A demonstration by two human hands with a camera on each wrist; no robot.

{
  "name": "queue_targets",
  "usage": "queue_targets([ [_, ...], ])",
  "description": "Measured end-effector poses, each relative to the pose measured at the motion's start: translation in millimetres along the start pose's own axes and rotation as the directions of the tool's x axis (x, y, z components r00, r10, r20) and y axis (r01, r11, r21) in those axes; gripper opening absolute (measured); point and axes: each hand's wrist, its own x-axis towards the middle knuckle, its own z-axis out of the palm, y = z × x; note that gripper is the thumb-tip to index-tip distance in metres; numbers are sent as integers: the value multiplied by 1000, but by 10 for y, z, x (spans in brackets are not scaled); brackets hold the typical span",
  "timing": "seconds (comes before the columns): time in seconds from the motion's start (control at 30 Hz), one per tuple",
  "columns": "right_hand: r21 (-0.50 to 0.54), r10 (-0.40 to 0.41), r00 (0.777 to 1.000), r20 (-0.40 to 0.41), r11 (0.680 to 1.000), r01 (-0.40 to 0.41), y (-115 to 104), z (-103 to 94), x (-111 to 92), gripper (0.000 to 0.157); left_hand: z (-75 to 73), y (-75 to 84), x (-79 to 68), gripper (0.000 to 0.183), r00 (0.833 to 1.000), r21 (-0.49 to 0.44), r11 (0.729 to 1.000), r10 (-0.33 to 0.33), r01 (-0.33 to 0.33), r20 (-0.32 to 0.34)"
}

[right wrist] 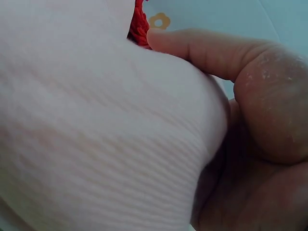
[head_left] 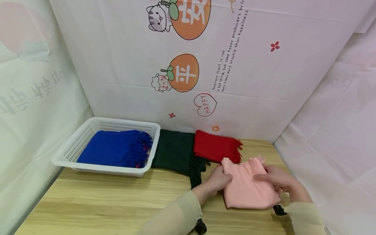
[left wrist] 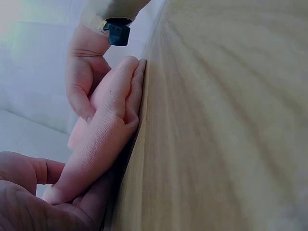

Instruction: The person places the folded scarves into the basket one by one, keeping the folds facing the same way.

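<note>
A folded pink scarf [head_left: 248,187] with fringe at its right side is held between both hands at the right front of the table. My left hand [head_left: 217,179] grips its left edge, thumb on top and fingers underneath. On the opposite edge my right hand [head_left: 277,178] pinches the cloth, its thumb lying over the top. In the left wrist view the scarf [left wrist: 96,139] shows as a thick fold close over the wood. The right wrist view has the pink cloth [right wrist: 110,130] filling most of it, with the right thumb [right wrist: 207,50] along its edge.
Behind the pink scarf lies a folded red scarf [head_left: 215,147], beside a dark green one [head_left: 174,151] with fringe hanging forward. A white plastic basket [head_left: 70,163] at the left holds a blue fringed scarf [head_left: 108,148]. Printed cloth walls [head_left: 249,107] enclose the wooden table [head_left: 117,199].
</note>
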Motion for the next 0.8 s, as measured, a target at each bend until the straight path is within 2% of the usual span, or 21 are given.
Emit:
queue_targets([
  [0.13, 25, -14, 1000, 3, 1000, 14, -29, 24, 7, 66, -39, 18, -24, 41, 1000, -20, 1000, -6, 7, 6],
  [0.37, 52, -13, 1000, -10, 999, 14, -25, 46, 29, 66, -75, 0, -27, 28, 998, -59, 998, -4, 7, 55],
  [0.8, 34, -1, 999, -39, 999, 2, -46, 75, 30, 64, -163, -45, 1, 36, 997, 16, 1000, -20, 19, 69],
])
